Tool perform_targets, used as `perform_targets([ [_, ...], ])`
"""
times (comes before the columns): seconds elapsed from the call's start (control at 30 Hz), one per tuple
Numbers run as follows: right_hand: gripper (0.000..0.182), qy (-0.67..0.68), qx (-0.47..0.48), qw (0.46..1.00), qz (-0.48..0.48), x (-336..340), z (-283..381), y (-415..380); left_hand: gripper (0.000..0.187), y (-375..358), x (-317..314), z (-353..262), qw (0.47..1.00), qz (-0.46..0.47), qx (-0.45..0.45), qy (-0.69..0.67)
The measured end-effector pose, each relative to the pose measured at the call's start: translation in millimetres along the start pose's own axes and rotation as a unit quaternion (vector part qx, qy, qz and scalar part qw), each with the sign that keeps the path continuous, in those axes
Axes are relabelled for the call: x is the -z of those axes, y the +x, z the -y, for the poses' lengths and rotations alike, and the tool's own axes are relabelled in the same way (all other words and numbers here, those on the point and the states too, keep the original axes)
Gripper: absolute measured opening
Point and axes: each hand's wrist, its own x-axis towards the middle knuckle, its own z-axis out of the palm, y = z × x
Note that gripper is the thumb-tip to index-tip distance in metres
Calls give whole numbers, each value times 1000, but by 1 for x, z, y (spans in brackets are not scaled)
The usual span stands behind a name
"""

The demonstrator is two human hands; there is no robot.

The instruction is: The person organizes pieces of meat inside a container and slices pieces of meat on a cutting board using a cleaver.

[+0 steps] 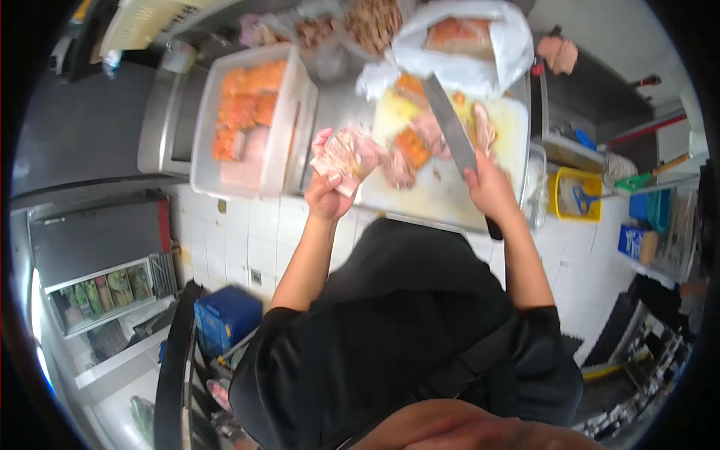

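Note:
My left hand (325, 199) is wrapped round a pale chunk of meat (351, 156), held up by the left edge of the white cutting board (457, 206). In my right hand (491, 193) is a large knife (448, 124), its broad blade angled away from me above the board. Several meat pieces (412, 145) with orange-brown skin lie on the board below the blade. Left of my left hand stands a translucent plastic tub (196, 161) with skin-on meat slabs (236, 91) inside.
Behind the board, a white plastic bag (514, 52) holds another slab of meat. More bags of brown pieces (373, 26) line the back of the metal counter (337, 105). A yellow bin (559, 196) stands at right, and a blue container (227, 319) at lower left on the tiled floor.

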Motion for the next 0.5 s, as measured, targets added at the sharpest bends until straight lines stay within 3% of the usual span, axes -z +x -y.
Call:
perform_targets([
  [0.07, 50, 15, -4, 1000, -17, -1, -16, -1, 86, 34, -64, -41, 987, 132, -36, 81],
  [0.13, 55, -4, 13, 998, -53, -9, -32, 0, 94, 70, -123, -82, 926, 210, -201, 241],
  [0.2, 54, -42, -12, 999, -10, 0, -31, 0, 89, 94, -198, -132, 835, 260, -355, 329],
  [0.27, 53, 17, 15, 1000, -9, 4, -34, -1, 83, 122, -274, -186, 721, 299, -483, 396],
  [0.33, 46, 33, 14, 999, -8, 7, -40, 0, 78, 159, -352, -236, 606, 330, -554, 465],
  [0.4, 37, 50, 54, 996, -42, 16, -44, 0, 52, 202, -429, -281, 622, 321, -455, 551],
  [0.47, 39, 50, 2, 999, -11, 32, -33, -16, 54, 220, -500, -275, 675, 283, -415, 539],
  [0.5, 41, 64, 11, 998, -26, 34, -36, -19, 54, 240, -524, -276, 672, 289, -420, 536],
])
